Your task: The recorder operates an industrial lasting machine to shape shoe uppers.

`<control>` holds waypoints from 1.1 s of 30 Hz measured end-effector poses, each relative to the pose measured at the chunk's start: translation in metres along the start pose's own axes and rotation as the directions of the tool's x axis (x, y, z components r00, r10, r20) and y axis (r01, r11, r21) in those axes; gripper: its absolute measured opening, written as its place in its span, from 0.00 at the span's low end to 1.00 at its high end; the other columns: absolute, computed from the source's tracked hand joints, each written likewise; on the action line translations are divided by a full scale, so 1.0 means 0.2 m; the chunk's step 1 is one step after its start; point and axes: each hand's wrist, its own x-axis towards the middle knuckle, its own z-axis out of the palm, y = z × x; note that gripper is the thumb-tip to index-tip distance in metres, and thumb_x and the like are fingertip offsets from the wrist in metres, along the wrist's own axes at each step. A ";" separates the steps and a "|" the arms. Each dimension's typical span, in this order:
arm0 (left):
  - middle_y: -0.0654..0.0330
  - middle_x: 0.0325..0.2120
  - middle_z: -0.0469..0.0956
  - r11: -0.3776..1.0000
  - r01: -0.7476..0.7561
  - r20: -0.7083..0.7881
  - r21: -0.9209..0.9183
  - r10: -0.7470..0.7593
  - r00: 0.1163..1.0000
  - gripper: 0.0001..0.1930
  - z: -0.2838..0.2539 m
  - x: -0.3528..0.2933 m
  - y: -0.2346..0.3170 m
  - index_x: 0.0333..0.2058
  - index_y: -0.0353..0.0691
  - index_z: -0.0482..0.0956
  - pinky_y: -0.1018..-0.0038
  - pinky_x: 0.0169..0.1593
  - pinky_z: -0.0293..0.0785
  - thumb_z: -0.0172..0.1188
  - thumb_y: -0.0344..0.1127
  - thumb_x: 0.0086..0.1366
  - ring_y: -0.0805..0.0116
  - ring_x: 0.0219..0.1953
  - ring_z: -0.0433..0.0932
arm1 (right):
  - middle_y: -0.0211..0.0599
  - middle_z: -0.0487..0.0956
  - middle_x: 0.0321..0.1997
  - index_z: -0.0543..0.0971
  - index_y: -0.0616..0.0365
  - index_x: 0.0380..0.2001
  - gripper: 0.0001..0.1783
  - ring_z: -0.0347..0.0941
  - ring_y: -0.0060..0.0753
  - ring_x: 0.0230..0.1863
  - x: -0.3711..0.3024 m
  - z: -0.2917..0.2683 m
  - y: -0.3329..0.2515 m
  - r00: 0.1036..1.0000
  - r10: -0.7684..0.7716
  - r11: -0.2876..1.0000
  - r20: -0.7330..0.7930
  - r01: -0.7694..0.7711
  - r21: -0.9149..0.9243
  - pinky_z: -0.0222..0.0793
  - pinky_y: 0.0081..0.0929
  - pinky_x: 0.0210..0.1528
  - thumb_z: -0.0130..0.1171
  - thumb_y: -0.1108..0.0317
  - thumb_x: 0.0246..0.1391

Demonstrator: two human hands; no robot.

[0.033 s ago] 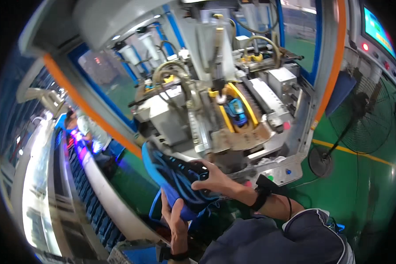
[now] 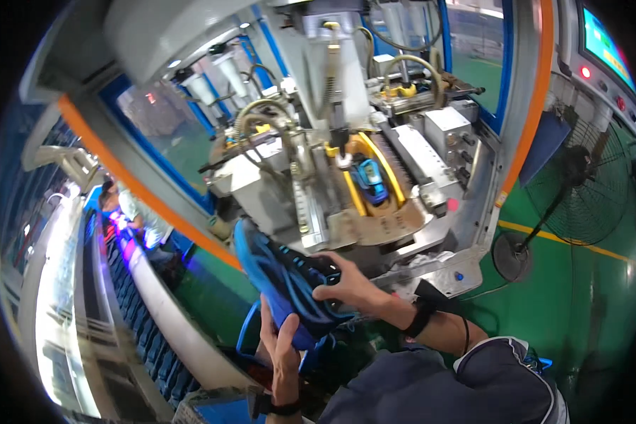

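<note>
A blue-and-black athletic shoe (image 2: 279,283) is in the person's hands, on the near left side of the yellow-railed cradle (image 2: 389,169) and apart from it. The left hand (image 2: 280,343) closes around the shoe's near end from below, its thumb along the side; the right hand (image 2: 353,283) is wrapped over the upper, thumb and fingers spread around its edge.

The shoe should be light for two hands. Its upper probably gives under a squeeze, while the sole looks firmer and likely only bends; neither seems fragile, and the textured upper should not slip much. The near end and the sole's edges seem the surest hold, since pressing the upper's middle could dent it.

Counted: one shoe in hand; two yellow rails on the cradle, with one blue item (image 2: 372,181) between them, too blurred to name for certain; one pedestal fan (image 2: 578,184) right of the cradle; one touchscreen (image 2: 606,49) up and right of it; one seated co-worker (image 2: 148,215) in view, well left of it.
</note>
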 end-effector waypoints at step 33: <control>0.67 0.28 0.77 0.849 0.510 -0.065 -0.138 -0.522 0.851 0.16 0.24 0.94 -0.38 0.43 0.30 0.79 0.85 0.19 0.56 0.62 0.34 0.58 0.84 0.21 0.68 | 0.62 0.79 0.43 0.76 0.75 0.44 0.41 0.78 0.51 0.46 1.51 -1.54 -0.16 0.884 0.197 0.378 -0.424 -0.468 -0.799 0.74 0.39 0.49 0.74 0.54 0.29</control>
